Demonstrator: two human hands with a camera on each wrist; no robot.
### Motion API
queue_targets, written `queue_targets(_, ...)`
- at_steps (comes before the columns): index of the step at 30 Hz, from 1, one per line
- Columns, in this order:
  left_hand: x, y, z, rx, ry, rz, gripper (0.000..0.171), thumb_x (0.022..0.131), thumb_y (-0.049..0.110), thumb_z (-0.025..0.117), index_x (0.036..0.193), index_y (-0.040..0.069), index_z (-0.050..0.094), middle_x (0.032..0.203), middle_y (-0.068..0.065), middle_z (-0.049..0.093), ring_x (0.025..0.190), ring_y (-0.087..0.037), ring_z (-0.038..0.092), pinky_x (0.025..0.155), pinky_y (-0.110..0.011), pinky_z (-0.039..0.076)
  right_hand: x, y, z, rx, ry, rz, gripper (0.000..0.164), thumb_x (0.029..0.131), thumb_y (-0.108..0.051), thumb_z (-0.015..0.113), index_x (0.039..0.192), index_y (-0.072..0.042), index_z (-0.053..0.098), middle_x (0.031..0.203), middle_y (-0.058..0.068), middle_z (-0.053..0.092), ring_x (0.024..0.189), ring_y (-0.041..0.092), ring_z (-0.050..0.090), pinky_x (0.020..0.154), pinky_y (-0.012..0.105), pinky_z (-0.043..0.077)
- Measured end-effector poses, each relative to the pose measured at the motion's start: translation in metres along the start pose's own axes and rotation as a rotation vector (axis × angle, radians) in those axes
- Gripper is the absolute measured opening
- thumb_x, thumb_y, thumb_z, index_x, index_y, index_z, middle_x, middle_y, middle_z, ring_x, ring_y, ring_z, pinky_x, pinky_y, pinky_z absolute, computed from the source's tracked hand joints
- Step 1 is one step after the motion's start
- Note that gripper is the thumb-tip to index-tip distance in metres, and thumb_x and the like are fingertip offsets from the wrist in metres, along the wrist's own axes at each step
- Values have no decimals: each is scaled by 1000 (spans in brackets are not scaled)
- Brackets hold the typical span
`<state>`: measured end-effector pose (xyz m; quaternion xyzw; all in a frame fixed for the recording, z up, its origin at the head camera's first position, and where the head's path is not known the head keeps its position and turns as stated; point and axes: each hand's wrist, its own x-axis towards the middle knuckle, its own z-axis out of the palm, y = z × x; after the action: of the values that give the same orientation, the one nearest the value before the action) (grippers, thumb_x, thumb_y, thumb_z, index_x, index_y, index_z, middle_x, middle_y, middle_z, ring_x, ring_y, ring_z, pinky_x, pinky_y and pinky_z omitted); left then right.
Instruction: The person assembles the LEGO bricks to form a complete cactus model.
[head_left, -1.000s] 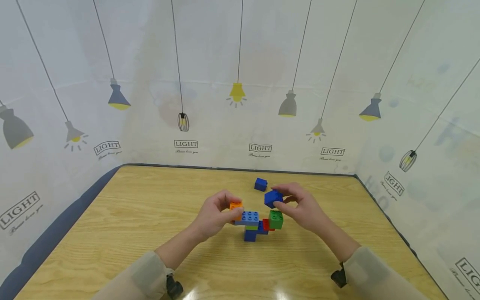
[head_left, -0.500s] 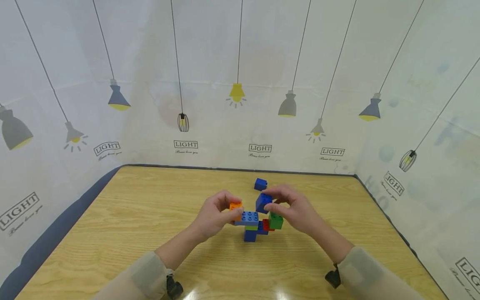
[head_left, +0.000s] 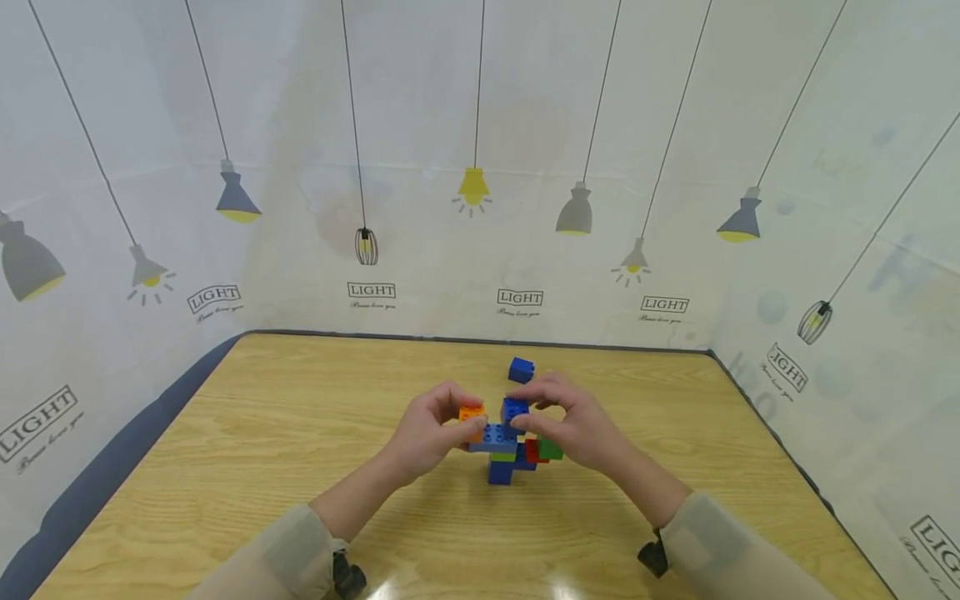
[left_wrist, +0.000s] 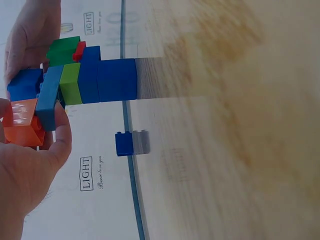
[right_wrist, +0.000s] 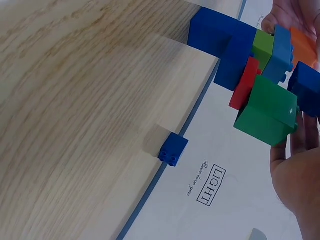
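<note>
My left hand [head_left: 427,432] grips the orange brick [left_wrist: 22,120] at the left end of a small toy-brick build, its fingers also at the light blue brick [head_left: 491,445] beneath. Between thumb and fingers, my right hand [head_left: 581,427] pinches a dark blue brick [head_left: 514,410] right at the light blue brick's right end. In the right wrist view, a narrow gap shows between that dark blue brick and the studs. Lower in the build come a lime brick [left_wrist: 71,84] and dark blue bricks [left_wrist: 117,79]. A red brick [right_wrist: 244,84] and a green brick [right_wrist: 266,110] extend to the right.
A loose blue brick [head_left: 521,370] lies on the wooden table [head_left: 315,392] behind the build. Beyond the table's dark edge stands a pale curtain [head_left: 420,192] printed with hanging lamps.
My right hand has moved left and slightly down with the dark blue brick, bringing it from above the green brick to the light blue one. My left hand has stayed in place.
</note>
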<state>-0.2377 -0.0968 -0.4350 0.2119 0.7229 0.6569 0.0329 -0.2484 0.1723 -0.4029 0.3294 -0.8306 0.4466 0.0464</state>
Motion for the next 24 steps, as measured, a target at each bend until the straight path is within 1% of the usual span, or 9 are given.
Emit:
queue_targets(1, 0, 0, 0, 1, 1, 0, 32, 105, 14, 75, 128, -6, 66, 114, -14, 72, 98, -24, 69, 75, -27, 64, 0, 0, 1, -1, -6, 7, 31, 100, -17, 82, 131, -18, 80, 122, -1, 71, 114, 16, 64, 103, 47, 62)
queue_targets(5, 0, -1, 0, 3, 4, 2, 28, 105, 13, 75, 125, -4, 67, 112, -13, 72, 98, -24, 69, 76, -28, 65, 1, 0, 4, -6, -32, 31, 34, 99, -19, 84, 132, -18, 80, 121, -1, 70, 113, 17, 66, 103, 41, 62)
queue_targets(7, 0, -1, 1, 5, 5, 2, 26, 105, 13, 75, 124, -3, 68, 111, -12, 72, 97, -23, 69, 76, -28, 65, 1, -1, 5, -7, -37, 40, 35, 98, -20, 84, 132, -19, 80, 121, -2, 70, 113, 16, 66, 103, 42, 62)
queue_targets(9, 0, -1, 1, -1, 6, 3, 26, 105, 12, 74, 124, -4, 68, 109, -10, 72, 97, -22, 69, 75, -28, 65, 1, -1, 6, -5, -39, 40, 35, 98, -21, 85, 132, -20, 80, 121, -2, 70, 113, 15, 67, 103, 44, 62)
queue_targets(11, 0, 0, 1, -10, 6, 2, 27, 104, 10, 74, 125, -6, 67, 108, -8, 71, 96, -21, 69, 75, -28, 65, 0, -2, 7, -3, -37, 36, 33, 98, -20, 84, 131, -20, 80, 121, -2, 71, 112, 15, 68, 101, 42, 63)
queue_targets(14, 0, 1, 2, -26, 5, 3, 29, 104, 8, 74, 126, -9, 65, 106, -5, 71, 94, -19, 69, 74, -28, 65, 0, -2, 8, 0, -35, 25, 29, 101, -20, 81, 129, -20, 81, 121, -2, 73, 112, 16, 70, 98, 35, 62)
queue_targets(16, 0, 1, 2, -27, 6, 4, 28, 104, 7, 74, 126, -9, 65, 105, -4, 71, 93, -18, 69, 74, -28, 65, 0, -2, 8, -5, -33, 21, 26, 102, -20, 79, 129, -20, 81, 121, -2, 73, 113, 16, 71, 98, 30, 62)
queue_targets(20, 0, 2, 2, -21, 8, 3, 27, 104, 8, 74, 125, -6, 66, 105, -4, 71, 93, -18, 70, 74, -29, 65, 0, -3, 8, -18, -29, 21, 26, 103, -21, 79, 129, -20, 81, 123, -2, 73, 115, 17, 72, 99, 29, 62)
queue_targets(24, -1, 2, 1, -14, 7, 3, 27, 104, 9, 73, 126, -6, 66, 106, -5, 71, 92, -18, 70, 75, -29, 65, 1, -6, 8, -23, -29, 35, 26, 103, -22, 79, 129, -21, 81, 123, -3, 74, 112, 14, 72, 96, 29, 62)
